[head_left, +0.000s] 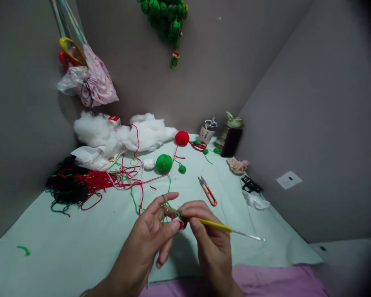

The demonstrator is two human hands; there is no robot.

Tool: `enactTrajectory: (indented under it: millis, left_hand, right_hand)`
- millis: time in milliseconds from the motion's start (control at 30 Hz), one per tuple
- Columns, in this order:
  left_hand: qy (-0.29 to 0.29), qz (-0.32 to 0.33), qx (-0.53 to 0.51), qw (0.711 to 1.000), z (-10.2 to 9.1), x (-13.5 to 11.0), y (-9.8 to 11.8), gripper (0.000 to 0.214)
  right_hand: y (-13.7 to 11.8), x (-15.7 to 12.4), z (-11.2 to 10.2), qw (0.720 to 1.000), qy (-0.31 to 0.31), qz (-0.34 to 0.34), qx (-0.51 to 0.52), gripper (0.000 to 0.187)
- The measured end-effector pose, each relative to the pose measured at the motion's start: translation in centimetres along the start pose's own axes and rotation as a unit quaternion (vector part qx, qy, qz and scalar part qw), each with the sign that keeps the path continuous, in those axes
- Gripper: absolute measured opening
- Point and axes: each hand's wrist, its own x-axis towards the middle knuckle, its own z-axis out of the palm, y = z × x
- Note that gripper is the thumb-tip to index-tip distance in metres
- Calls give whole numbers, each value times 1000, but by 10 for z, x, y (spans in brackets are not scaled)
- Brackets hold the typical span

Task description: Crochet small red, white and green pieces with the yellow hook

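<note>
My left hand (151, 235) pinches a small green and red crochet piece (182, 222) between thumb and fingers, with green yarn (165, 206) looped over its raised index finger. My right hand (208, 239) is closed on a yellow-handled crochet hook (222, 227); its hook end meets the piece and its metal tail points right. The yarn strand runs back toward a green yarn ball (163, 163) on the pale green table cover (64, 243).
Orange thread snips (207, 191) lie just beyond my hands. A red yarn ball (182, 137), white stuffing (126, 134), tangled red and black yarn (77, 183), a cup (207, 131), a dark bottle (231, 138) and a black clip (251, 185) sit farther back. Grey walls close in on three sides.
</note>
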Motion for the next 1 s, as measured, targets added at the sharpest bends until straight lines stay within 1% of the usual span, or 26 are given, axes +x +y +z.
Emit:
enactTrajectory:
  millis: [67, 133, 200, 233, 267, 333, 400, 467, 533, 667, 767, 867, 1000]
  left_hand:
    - [5, 10, 17, 1000, 3, 0, -3, 64]
    - [13, 13, 11, 1000, 5, 0, -2, 71]
    - [3, -13, -22, 1000, 4, 2, 1, 70]
    - [-1, -34, -42, 999, 3, 3, 3, 68]
    - [-2, -56, -60, 997, 1, 4, 4, 65]
    - [9, -78, -82, 993, -2, 5, 8, 57]
    - [18, -65, -86, 994, -3, 5, 8, 53]
    - [13, -43, -80, 996, -2, 4, 7, 55]
    - [5, -28, -67, 997, 0, 3, 3, 57]
    - [-5, -15, -41, 999, 1, 2, -2, 57]
    - [-6, -11, -40, 999, 0, 1, -1, 58]
    - [6, -14, -37, 999, -1, 1, 2, 55]
    - [5, -17, -23, 1000, 0, 0, 3, 55]
  right_hand:
    - [0, -3, 2, 997, 8, -30, -65, 24]
    - [-1, -7, 1, 986, 1, -76, -148, 30]
    - [-2, -10, -2, 970, -19, -113, -215, 33]
    - [-2, -10, -4, 966, -24, -120, -226, 33]
    - [-2, -10, -6, 970, -20, -114, -215, 31]
    - [-2, -7, -9, 987, 11, -72, -146, 28]
    - [-1, -3, -10, 998, 27, -20, -47, 24]
    - [0, 1, -8, 1000, 12, 17, 19, 19]
    - [1, 3, -6, 999, -5, 35, 35, 17]
    - [2, 3, -5, 995, 2, 69, 67, 15]
    - [1, 3, -7, 990, 14, 93, 101, 14]
    - [-1, 6, -6, 986, 26, 108, 124, 18]
    - [-4, 7, -6, 984, 9, 113, 139, 22]
